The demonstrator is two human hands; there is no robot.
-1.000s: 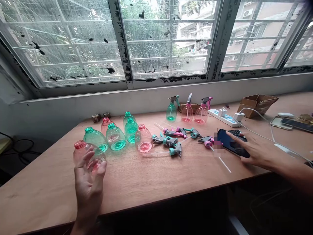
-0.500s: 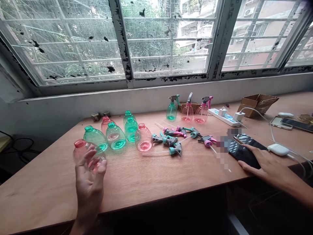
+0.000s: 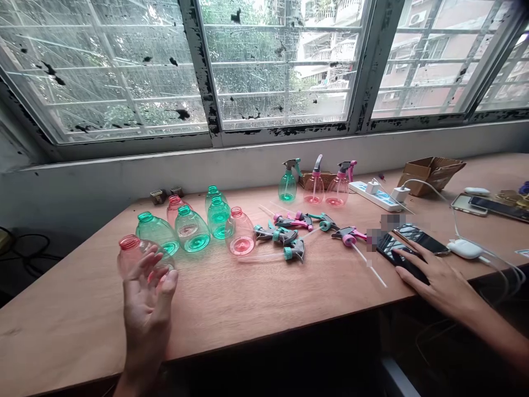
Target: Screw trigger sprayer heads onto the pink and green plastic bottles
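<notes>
My left hand [image 3: 145, 303] is palm up near the table's front left, its fingers loosely curled and apart. Directly behind it lies a capless pink spray bottle [image 3: 129, 255], partly hidden by the fingers; whether they touch it I cannot tell. On the right, my right hand [image 3: 440, 281] rests with spread fingers on a black phone [image 3: 430, 241], whose left end is blurred out. Several capless bottles stand between, among them a green bottle [image 3: 193, 229] and another pink bottle [image 3: 242, 234]. Loose spray heads lie mid-table, including a teal-and-grey spray head [image 3: 295, 251] and a pink-and-grey spray head [image 3: 348, 237].
Three assembled spray bottles, one a green spray bottle [image 3: 287, 186], stand at the back by the wall. To their right are a power strip [image 3: 374, 197] with plugs, a cardboard box [image 3: 430, 175], white cables and a white earbud case [image 3: 465, 248]. Windows line the back.
The view has shifted slightly, moving everything a little left. My right hand has slid a bit over the phone, its fingers more spread. My left hand keeps its pose.
</notes>
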